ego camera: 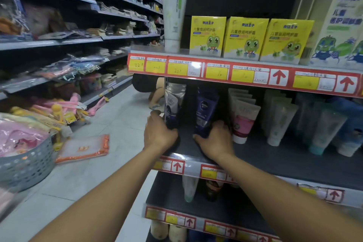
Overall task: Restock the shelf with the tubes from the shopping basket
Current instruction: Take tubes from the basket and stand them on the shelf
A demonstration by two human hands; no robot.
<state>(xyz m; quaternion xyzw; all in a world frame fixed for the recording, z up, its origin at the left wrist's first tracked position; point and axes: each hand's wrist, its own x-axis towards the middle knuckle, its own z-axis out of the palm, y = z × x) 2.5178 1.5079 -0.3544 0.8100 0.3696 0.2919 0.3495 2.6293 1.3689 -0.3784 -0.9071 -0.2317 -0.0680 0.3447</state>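
Both my arms reach into the middle shelf (275,155) of the rack on the right. My left hand (159,133) grips the base of a grey-and-dark tube (173,104) standing upright at the shelf's left end. My right hand (215,139) is closed around the bottom of a dark blue tube (206,108), also upright, a little to the right. Right of it stands a row of white-and-pink tubes (243,116). No shopping basket with tubes is visible.
The shelf above holds a tall white-green tube (173,12) and yellow boxes (245,38). Pale green and blue tubes (324,124) fill the shelf's right part. A grey perforated basket (27,165) and an orange packet (84,148) lie left in the aisle; a crouching person (155,92) is behind.
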